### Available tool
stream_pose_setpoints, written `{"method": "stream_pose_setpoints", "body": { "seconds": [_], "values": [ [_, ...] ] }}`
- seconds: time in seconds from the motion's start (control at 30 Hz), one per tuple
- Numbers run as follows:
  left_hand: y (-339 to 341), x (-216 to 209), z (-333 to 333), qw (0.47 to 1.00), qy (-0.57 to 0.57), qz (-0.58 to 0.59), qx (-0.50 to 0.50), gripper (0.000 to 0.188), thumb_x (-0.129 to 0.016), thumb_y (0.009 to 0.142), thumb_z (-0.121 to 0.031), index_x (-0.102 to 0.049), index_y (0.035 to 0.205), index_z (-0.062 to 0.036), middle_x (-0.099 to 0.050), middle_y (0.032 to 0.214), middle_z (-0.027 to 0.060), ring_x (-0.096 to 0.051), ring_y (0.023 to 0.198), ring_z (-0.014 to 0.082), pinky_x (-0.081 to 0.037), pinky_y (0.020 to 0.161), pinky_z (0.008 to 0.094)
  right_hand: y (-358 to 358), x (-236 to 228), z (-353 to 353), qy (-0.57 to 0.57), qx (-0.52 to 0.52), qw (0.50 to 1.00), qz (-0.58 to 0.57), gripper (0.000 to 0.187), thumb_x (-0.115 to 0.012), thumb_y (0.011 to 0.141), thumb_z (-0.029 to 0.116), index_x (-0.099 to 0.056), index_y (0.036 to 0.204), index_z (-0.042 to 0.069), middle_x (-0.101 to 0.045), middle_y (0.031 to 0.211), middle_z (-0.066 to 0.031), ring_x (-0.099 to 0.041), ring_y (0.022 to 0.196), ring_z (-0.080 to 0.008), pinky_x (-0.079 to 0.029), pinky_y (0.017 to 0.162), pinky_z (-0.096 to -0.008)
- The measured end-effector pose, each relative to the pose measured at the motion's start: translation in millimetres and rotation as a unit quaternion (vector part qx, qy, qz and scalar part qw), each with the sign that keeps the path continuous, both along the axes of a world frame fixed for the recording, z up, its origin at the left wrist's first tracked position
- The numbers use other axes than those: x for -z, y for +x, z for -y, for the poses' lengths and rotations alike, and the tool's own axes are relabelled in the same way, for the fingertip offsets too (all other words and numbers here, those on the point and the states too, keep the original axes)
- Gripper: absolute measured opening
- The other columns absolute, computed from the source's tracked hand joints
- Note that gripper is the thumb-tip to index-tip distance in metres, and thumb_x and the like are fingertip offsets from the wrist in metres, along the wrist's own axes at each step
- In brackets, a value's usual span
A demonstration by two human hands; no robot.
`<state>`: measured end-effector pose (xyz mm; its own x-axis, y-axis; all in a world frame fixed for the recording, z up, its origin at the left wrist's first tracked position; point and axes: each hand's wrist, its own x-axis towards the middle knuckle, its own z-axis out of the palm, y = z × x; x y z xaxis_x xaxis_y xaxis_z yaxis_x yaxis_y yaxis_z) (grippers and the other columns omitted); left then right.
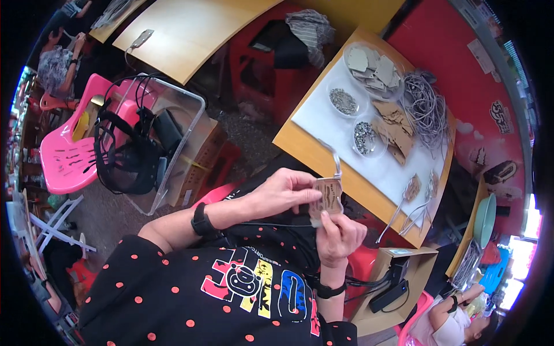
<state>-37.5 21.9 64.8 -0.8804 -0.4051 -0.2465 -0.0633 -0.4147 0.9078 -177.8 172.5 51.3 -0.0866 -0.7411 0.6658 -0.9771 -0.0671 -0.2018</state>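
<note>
Now, tag point(331, 196) by counter point(288, 137) edge: L hand point(288, 192) pinching its L side, R hand point(339, 235) its bottom. Cord point(337, 166) looks on, prob. mid-job; corded tags point(412, 188) look done; loose tags point(397, 117) + cord bundle point(427, 109) left.

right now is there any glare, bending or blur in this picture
Head view: the upper-left tabletop has edges curved by lens distortion; head view: bright light washes out patches near the lower-right rim; head view: the tag shows clearly, but its fine print looks soft.
</note>
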Motion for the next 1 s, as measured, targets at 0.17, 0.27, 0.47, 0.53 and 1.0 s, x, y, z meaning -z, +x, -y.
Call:
{"method": "stream_pose_setpoints", "body": {
  "seconds": [0.17,0.27,0.47,0.53,1.0],
  "values": [
    [-0.5,8.2,7.3,0.955,-0.282,0.011,-0.089,0.016,-0.065,0.089,-0.009,-0.067,0.102,-0.0009,-0.066,0.099,0.008,-0.065,0.086,0.0164,-0.053,0.069,0.0266,1.8,-22.7,7.9,0.111,-0.017,0.98,0.162,0.034,-0.083,0.068,0.019,-0.073,0.1,0.017,-0.059,0.098,-0.001,-0.053,0.087,-0.0203,-0.041,0.073,-0.0326],
    [-3.0,8.2,3.2,0.897,-0.434,-0.016,-0.084,0.02,-0.069,0.082,-0.002,-0.068,0.102,-0.0017,-0.062,0.109,0.015,-0.065,0.093,0.0278,-0.055,0.076,0.0319,-2.0,-38.2,17.6,0.064,0.032,0.992,0.108,0.034,-0.082,0.071,0.02,-0.073,0.104,0.018,-0.06,0.109,-0.0035,-0.051,0.095,-0.0212,-0.041,0.079,-0.0328],
    [-3.2,2.1,-1.0,0.863,-0.491,-0.075,-0.086,0.024,-0.068,0.08,0.004,-0.068,0.103,-0.002,-0.062,0.115,0.0149,-0.064,0.103,0.0281,-0.056,0.085,0.0332,-11.3,-42.9,23.4,0.109,0.079,0.988,0.073,0.023,-0.081,0.07,0.018,-0.073,0.091,0.016,-0.063,0.107,0.0002,-0.054,0.095,-0.0204,-0.038,0.085,-0.0369],
    [-1.7,2.9,-2.0,0.88,-0.46,-0.092,-0.078,0.025,-0.069,0.079,0.004,-0.068,0.103,-0.0028,-0.063,0.115,0.0143,-0.064,0.103,0.0268,-0.056,0.085,0.0332,-9.3,-36.5,18.4,0.062,0.045,0.99,0.115,0.02,-0.081,0.068,0.017,-0.072,0.086,0.016,-0.064,0.097,0.003,-0.055,0.088,-0.0194,-0.038,0.082,-0.0354],
    [6.4,11.7,17.8,0.995,0.056,-0.027,0.075,0.019,-0.062,0.094,-0.011,-0.065,0.106,0.0034,-0.068,0.097,0.0087,-0.068,0.079,0.0131,-0.057,0.073,0.0243,4.9,-15.3,13.5,0.165,0.028,0.809,0.563,0.008,-0.071,0.084,0.01,-0.065,0.085,0.004,-0.061,0.081,-0.0025,-0.055,0.076,-0.0142,-0.043,0.073,-0.029]
  ]
}}
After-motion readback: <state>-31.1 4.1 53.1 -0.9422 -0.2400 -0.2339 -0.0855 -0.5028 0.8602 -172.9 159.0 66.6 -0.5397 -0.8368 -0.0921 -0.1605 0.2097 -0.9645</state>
